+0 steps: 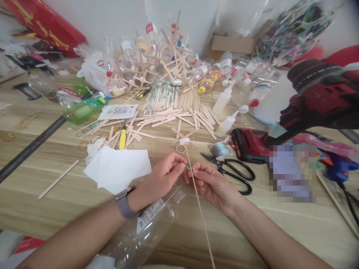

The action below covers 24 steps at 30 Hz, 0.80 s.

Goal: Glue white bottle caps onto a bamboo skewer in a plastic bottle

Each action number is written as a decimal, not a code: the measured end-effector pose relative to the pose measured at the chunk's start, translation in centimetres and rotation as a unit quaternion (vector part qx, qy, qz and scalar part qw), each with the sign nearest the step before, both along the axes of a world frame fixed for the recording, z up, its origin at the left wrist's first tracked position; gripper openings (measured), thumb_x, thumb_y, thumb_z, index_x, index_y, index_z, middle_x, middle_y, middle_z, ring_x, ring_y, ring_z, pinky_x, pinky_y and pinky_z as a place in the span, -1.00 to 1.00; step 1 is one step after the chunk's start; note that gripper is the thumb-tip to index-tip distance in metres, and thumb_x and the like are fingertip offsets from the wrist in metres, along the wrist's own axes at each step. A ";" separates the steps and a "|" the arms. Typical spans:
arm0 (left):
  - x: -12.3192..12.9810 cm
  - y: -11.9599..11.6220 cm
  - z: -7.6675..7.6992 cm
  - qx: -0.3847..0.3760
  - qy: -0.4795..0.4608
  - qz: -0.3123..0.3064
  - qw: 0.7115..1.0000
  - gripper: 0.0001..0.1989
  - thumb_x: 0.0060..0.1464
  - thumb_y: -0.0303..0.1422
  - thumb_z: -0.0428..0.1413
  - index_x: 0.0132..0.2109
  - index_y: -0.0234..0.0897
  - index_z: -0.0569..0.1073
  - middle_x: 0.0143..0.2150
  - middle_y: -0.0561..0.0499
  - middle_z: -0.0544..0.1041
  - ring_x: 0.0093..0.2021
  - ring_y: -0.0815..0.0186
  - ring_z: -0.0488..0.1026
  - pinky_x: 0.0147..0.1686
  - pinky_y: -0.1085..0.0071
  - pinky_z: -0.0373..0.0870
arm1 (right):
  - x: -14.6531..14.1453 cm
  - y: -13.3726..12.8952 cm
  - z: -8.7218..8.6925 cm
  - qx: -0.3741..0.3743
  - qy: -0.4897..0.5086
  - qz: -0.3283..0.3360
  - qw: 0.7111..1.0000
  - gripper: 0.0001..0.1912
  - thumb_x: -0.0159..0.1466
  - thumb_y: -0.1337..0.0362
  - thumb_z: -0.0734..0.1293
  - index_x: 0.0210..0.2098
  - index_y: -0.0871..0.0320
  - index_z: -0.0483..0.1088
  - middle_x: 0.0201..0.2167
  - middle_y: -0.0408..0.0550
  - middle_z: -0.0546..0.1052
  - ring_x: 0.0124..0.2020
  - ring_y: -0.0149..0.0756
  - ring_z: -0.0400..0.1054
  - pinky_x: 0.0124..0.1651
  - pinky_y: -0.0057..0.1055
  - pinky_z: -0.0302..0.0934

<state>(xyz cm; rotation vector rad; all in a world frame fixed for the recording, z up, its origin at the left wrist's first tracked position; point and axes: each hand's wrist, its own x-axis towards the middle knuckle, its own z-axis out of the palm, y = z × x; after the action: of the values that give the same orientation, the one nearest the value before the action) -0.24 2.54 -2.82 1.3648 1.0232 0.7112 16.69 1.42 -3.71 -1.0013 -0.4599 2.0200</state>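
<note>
Left hand (164, 175) pinches thin strand (188, 167) (across wooden stick (200, 209)).

The left grip (164, 177) pinches thumb to forefinger, just beside the similarly pinched right grip (214, 183); both forearms (80, 227) spread behind.

The wooden table (22, 205) bears scissors (220, 163), a spool (221, 151), white paper (119, 170) and what looks like a drill (316, 99).

Craft workshop, apparently: wooden worktable (28, 209) crowded with flat wooden sticks (165, 119) and, far side, plastic bottles (226, 67); red-and-black power tool (322, 93) right, scissors (220, 162) and spool (221, 150) nearer (tools loose among materials).
</note>
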 end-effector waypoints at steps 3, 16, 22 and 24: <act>0.1 0.0 0.2 0.013 0.013 -0.009 1.000 -0.82 0.23 -0.24 -0.04 -0.20 -0.26 0.31 -0.42 0.07 0.52 -0.35 0.36 0.47 -0.33 0.47 0.33 | -0.1 -0.1 0.0 0.003 -0.004 0.000 1.000 -0.77 -0.12 0.33 0.59 -0.56 0.20 0.47 -0.55 -0.15 0.52 -0.64 -0.62 0.14 -0.58 -0.64 0.04; -0.2 -0.6 0.7 0.113 0.107 -0.031 0.987 -0.82 0.24 -0.24 -0.03 -0.17 -0.24 0.37 -0.33 0.07 0.56 -0.32 0.37 0.49 -0.34 0.49 0.31 | -0.1 -0.1 -0.3 0.024 -0.028 -0.006 0.999 -0.76 -0.11 0.26 0.59 -0.55 0.19 0.47 -0.71 -0.25 0.35 -0.63 -0.57 0.11 -0.54 -0.59 0.02; -0.1 -0.7 0.9 0.115 0.122 -0.018 0.986 -0.78 0.24 -0.22 -0.04 -0.25 -0.24 0.39 -0.37 0.07 0.55 -0.36 0.36 0.46 -0.38 0.48 0.28 | -0.1 -0.2 -0.4 0.033 -0.031 0.001 0.999 -0.75 -0.08 0.26 0.57 -0.53 0.18 0.45 -0.71 -0.25 0.36 -0.63 -0.56 0.13 -0.53 -0.56 0.00; -0.1 -0.6 0.9 0.107 0.105 -0.015 0.989 -0.77 0.24 -0.22 -0.04 -0.28 -0.25 0.39 -0.38 0.06 0.54 -0.35 0.36 0.46 -0.35 0.48 0.30 | -0.1 -0.2 -0.4 0.033 -0.038 0.003 0.999 -0.75 -0.09 0.26 0.57 -0.53 0.18 0.45 -0.70 -0.25 0.36 -0.63 -0.56 0.12 -0.54 -0.56 -0.02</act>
<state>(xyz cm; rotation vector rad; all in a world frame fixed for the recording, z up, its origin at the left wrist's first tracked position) -0.31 1.91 -1.97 1.6662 1.1135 0.6790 16.54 1.20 -4.08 -1.0394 -0.5680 1.9641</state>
